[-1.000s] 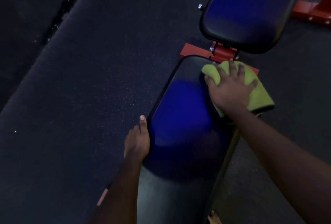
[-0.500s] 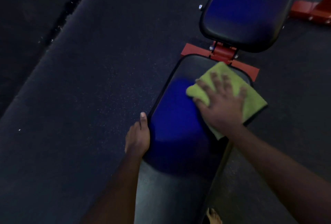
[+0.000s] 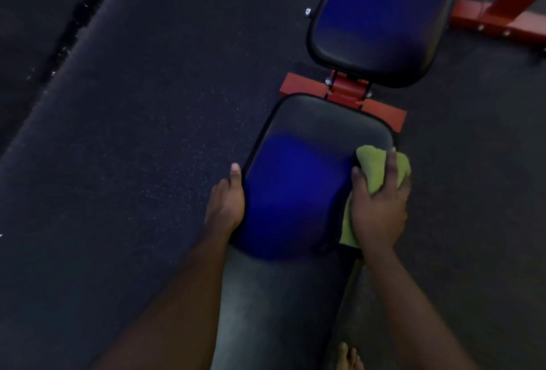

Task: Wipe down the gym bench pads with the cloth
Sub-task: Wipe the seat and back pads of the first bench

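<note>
Cloth (image 3: pixel 375 168): green one, having slid off the flat top at the far end a second ago, is now sitting bunched over the right edge of the near pad (image 3: pixel 295 192).
Right hand (image 3: pixel 379 210): curling round the cloth, thumb towards the pad top, fingers going over the side. It was lying flat and spread half a second ago.
Left hand (image 3: pixel 226 207): staying where it was against the pad's left edge, thumb lying straight along it. The other fingers are hidden, so I cannot tell if they are gripping.
Meaning: the wiping seems to be moving from the top surface to the side rim. The far pad (image 3: pixel 378 14) looks to be waiting its turn.
Pad axis: the near pad is running near to far, leaning slightly right, in line with the far pad across the red frame (image 3: pixel 342 91).
Cloth axis: lying along the right edge, bunched end pointing far, loose end trailing near.
</note>
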`<act>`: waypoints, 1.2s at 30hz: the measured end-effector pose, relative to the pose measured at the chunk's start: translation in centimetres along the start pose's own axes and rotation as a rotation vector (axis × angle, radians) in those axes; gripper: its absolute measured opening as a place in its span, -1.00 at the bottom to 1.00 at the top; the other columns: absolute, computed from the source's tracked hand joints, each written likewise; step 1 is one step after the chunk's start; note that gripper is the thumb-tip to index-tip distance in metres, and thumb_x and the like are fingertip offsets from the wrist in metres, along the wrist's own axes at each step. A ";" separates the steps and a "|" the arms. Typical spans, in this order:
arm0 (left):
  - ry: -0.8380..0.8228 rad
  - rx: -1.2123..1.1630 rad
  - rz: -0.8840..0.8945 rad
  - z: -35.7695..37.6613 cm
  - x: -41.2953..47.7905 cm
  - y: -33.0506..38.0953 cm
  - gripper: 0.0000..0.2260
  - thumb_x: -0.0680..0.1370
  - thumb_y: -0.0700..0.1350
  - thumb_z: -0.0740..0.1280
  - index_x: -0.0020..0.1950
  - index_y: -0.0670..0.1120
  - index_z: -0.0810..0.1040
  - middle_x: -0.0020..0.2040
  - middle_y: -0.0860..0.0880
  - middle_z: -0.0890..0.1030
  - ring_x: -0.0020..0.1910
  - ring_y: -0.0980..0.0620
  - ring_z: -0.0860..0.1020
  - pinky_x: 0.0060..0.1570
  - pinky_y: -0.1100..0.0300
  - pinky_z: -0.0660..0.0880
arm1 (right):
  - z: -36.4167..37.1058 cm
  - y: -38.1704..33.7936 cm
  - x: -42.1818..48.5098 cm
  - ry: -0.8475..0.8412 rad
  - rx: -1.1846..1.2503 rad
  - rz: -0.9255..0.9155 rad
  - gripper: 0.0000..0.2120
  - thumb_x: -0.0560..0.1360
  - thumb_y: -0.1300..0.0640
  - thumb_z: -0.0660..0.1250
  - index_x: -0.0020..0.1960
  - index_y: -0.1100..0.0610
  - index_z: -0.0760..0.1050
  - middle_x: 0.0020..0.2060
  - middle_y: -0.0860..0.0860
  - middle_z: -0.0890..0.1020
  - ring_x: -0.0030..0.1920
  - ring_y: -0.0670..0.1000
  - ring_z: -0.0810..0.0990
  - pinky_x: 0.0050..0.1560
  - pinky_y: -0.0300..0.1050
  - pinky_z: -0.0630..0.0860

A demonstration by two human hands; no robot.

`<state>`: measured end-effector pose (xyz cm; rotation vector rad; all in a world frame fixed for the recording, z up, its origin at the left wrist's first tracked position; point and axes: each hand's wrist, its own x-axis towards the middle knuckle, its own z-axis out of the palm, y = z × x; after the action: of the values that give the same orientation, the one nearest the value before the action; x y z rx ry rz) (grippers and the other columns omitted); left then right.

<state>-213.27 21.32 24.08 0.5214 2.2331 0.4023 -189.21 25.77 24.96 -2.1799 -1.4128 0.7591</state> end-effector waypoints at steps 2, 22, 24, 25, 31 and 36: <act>0.016 0.003 0.006 0.3 0.1 -0.1 -0.20 0.50 0.47 -0.20 0.43 -0.03 0.40 0.43 -0.16 0.40 0.34 -0.14 0.44 0.26 -0.16 0.34 | 0.2 -0.5 2.2 0.003 -0.022 0.096 -0.31 0.56 -0.38 0.18 0.61 -0.28 0.04 0.38 0.22 0.43 0.25 0.35 0.51 0.15 0.23 0.46; 0.037 0.003 0.095 0.6 0.5 -0.6 -0.43 0.41 0.50 -0.27 -0.19 0.14 0.33 -0.20 0.16 0.35 -0.19 0.24 0.36 -0.02 0.01 0.28 | 11.1 -17.5 11.8 -0.503 -0.676 -0.794 -0.37 0.60 -0.37 -0.01 0.52 -0.05 0.34 0.37 0.14 0.54 0.34 0.22 0.48 0.32 0.20 0.33; 0.040 -0.004 0.098 0.6 0.6 -0.8 -0.40 0.38 0.52 -0.29 -0.17 0.13 0.33 -0.19 0.18 0.34 -0.18 0.22 0.38 0.00 0.01 0.28 | 12.3 -18.7 11.4 -0.614 -0.730 -0.956 -0.38 0.57 -0.41 0.02 0.44 -0.07 0.42 0.28 0.09 0.61 0.27 0.19 0.55 0.19 0.13 0.37; 0.047 0.000 0.101 0.6 0.6 -0.8 -0.38 0.37 0.53 -0.29 -0.14 0.12 0.33 -0.20 0.18 0.32 -0.16 0.17 0.40 0.01 0.01 0.29 | 12.2 -18.5 11.1 -0.627 -0.723 -1.025 -0.38 0.56 -0.42 0.03 0.43 -0.08 0.43 0.27 0.06 0.62 0.27 0.16 0.55 0.20 0.11 0.36; 0.077 0.052 0.118 0.6 0.5 -0.6 -0.41 0.46 0.46 -0.27 -0.09 0.09 0.37 -0.23 0.17 0.32 -0.22 0.18 0.38 -0.04 0.03 0.31 | 7.6 -13.3 13.4 -0.492 -0.538 -0.933 -0.37 0.53 -0.46 0.03 0.54 -0.28 0.21 0.47 -0.01 0.45 0.44 0.14 0.39 0.33 0.23 0.33; 0.139 0.084 0.108 0.5 0.3 -0.6 -0.48 0.62 0.32 -0.15 -0.18 0.02 0.40 -0.26 0.10 0.40 -0.24 0.10 0.43 -0.08 0.03 0.34 | 11.2 -18.3 14.6 -0.598 -0.689 -0.775 -0.41 0.45 -0.45 0.13 0.12 -0.03 0.59 0.10 0.09 0.65 0.10 0.17 0.58 -0.04 0.00 0.42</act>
<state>-213.18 21.02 23.35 0.6793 2.3700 0.4121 -204.18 46.96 24.67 -1.5569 -2.9219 0.6940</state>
